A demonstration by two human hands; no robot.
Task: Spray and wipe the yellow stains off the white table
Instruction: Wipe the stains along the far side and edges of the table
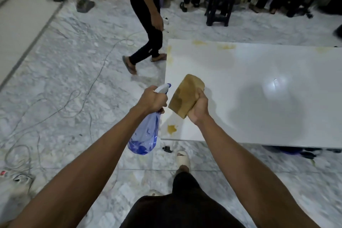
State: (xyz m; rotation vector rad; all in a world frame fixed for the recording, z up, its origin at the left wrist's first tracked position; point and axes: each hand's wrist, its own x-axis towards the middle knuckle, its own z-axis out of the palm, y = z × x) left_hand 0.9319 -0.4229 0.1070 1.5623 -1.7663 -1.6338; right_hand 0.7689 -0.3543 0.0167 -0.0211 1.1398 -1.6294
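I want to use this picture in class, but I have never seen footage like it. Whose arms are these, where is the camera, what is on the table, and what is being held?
There is no machine here. A person wears a wide-angle camera on the head, so you look forward and down along their own two arms, which makes the edges bend. The left hand grips a blue see-through spray bottle by its trigger head. The right hand holds a brownish-yellow cloth or sponge up above the white table. The table carries yellow stains: one blot near the close corner and smears along the far edge and the left edge. Nothing else lies on it. Beyond it another person in black walks across the marble floor.
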